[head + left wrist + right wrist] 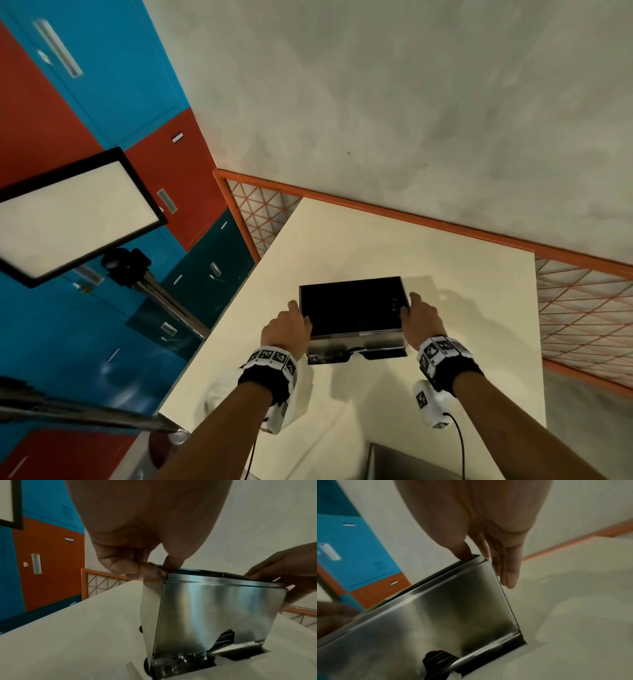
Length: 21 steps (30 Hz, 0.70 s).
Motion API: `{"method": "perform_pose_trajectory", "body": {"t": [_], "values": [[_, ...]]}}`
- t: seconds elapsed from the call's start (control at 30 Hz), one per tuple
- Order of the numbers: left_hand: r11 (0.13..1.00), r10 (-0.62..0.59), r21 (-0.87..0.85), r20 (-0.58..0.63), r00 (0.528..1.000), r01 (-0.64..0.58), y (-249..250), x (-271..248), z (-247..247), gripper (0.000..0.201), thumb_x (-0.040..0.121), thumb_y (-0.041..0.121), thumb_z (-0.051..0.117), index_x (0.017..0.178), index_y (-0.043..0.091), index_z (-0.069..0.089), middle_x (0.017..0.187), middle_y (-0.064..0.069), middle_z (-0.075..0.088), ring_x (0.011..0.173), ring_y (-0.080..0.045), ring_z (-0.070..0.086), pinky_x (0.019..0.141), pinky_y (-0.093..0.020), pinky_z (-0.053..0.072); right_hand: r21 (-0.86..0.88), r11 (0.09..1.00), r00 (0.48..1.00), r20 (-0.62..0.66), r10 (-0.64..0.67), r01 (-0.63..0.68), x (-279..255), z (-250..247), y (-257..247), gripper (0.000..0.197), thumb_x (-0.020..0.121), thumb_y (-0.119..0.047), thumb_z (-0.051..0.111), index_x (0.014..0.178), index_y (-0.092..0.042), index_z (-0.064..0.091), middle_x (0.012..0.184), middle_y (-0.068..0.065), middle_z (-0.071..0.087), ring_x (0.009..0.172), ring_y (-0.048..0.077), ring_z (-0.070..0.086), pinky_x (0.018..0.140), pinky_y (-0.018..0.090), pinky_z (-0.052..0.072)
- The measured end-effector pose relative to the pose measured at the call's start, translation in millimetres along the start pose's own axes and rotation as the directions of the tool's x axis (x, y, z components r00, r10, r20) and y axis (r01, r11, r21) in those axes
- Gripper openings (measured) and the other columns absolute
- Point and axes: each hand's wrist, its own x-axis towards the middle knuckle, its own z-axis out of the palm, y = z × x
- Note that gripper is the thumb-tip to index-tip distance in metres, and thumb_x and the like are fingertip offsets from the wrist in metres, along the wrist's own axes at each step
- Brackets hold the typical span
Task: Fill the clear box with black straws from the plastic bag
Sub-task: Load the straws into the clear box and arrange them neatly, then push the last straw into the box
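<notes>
The box [352,305] stands on the cream table [376,240], with a dark lid on top and shiny reflective walls [214,608]. Black straws [224,638] show through a cut-out low in its front wall, and the same black straws [436,658] appear in the right wrist view. My left hand [287,329] grips the box's left top edge, its fingers [130,568] curled at the corner. My right hand [419,318] holds the right top edge, thumb [464,554] on the lid rim and fingers straight down the side wall. A faint clear plastic sheet [573,595], perhaps the bag, lies right of the box.
A lit panel on a stand [75,212] rises left of the table before blue and red lockers [85,102]. An orange mesh fence [582,308] runs behind and right. Something whitish and crumpled [215,401] lies under my left wrist. A grey object [411,462] sits at the table's near edge.
</notes>
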Motion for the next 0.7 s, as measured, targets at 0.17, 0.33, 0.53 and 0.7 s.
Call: {"method": "perform_pose_trajectory", "body": {"t": [0.17, 0.33, 0.53, 0.7], "values": [[0.993, 0.022, 0.115, 0.097, 0.995, -0.033, -3.1, -1.0, 5.1, 0.029, 0.106, 0.031, 0.034, 0.117, 0.010, 0.052, 0.117, -0.013, 0.063, 0.103, -0.034, 0.063, 0.073, -0.035, 0.041, -0.097, 0.994, 0.998, 0.031, 0.046, -0.043, -0.7, 9.0, -0.8, 0.022, 0.095, -0.012, 0.040, 0.115, -0.004, 0.046, 0.101, 0.023, 0.062, 0.089, 0.042, 0.062, 0.067, 0.039, 0.046], [0.993, 0.020, 0.111, 0.096, 0.995, -0.031, -4.9, -1.5, 7.9, 0.029, 0.106, 0.028, 0.033, 0.119, 0.010, 0.051, 0.116, -0.013, 0.063, 0.103, -0.035, 0.063, 0.072, -0.036, 0.040, -0.125, 0.992, 0.998, 0.046, 0.037, -0.031, -7.7, 10.8, 0.4, 0.024, 0.094, -0.010, 0.041, 0.117, -0.004, 0.045, 0.102, 0.023, 0.062, 0.092, 0.044, 0.062, 0.071, 0.042, 0.048], [0.993, -0.005, -0.117, 0.106, 0.994, 0.017, -8.3, -11.2, -3.1, 0.035, 0.106, 0.035, 0.030, 0.119, 0.014, 0.055, 0.113, -0.015, 0.066, 0.101, -0.038, 0.063, 0.079, -0.039, 0.047, -0.080, 0.996, 0.999, 0.034, 0.031, -0.029, -12.3, 1.0, -2.9, 0.025, 0.093, -0.009, 0.042, 0.117, -0.003, 0.047, 0.108, 0.024, 0.061, 0.095, 0.042, 0.060, 0.070, 0.038, 0.045], [0.967, 0.083, -0.246, 0.068, 0.994, -0.064, -33.9, -69.1, 1.5, 0.022, 0.102, 0.036, 0.041, 0.116, 0.028, 0.056, 0.095, -0.008, 0.071, 0.091, -0.031, 0.067, 0.077, -0.037, 0.049, -0.244, 0.919, 0.893, -0.255, -0.370, 0.311, -37.9, -2.1, -28.8, 0.034, 0.087, -0.010, 0.057, 0.120, -0.008, 0.055, 0.112, 0.014, 0.052, 0.097, 0.034, 0.053, 0.077, 0.044, 0.051]]}}
